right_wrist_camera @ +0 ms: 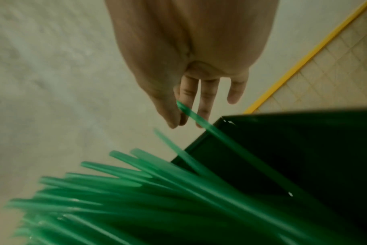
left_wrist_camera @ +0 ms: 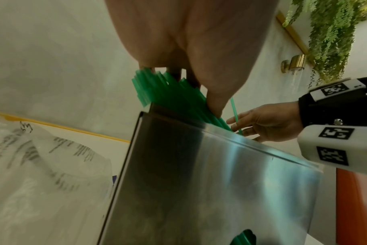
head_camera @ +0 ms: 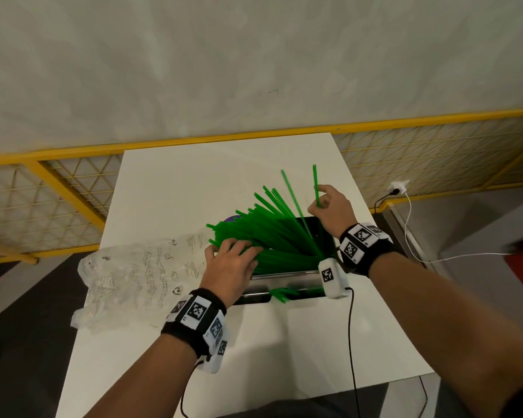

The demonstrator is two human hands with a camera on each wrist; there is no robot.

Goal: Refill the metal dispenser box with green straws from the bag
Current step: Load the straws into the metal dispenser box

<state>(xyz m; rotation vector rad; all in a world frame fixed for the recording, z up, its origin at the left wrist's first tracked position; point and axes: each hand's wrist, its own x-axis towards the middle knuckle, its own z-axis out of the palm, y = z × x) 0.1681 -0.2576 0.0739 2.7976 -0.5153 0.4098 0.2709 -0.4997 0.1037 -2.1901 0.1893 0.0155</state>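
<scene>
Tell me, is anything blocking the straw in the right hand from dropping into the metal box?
No lid shows. The single straw pinched in the right hand is over the open box, but the fanned bundle under the left hand crowds the opening's left part.

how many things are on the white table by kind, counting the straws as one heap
metal dispenser box: 1
heap of green straws: 1
clear plastic bag: 1
purple item, mostly hidden behind the straws: 1
total: 4
</scene>
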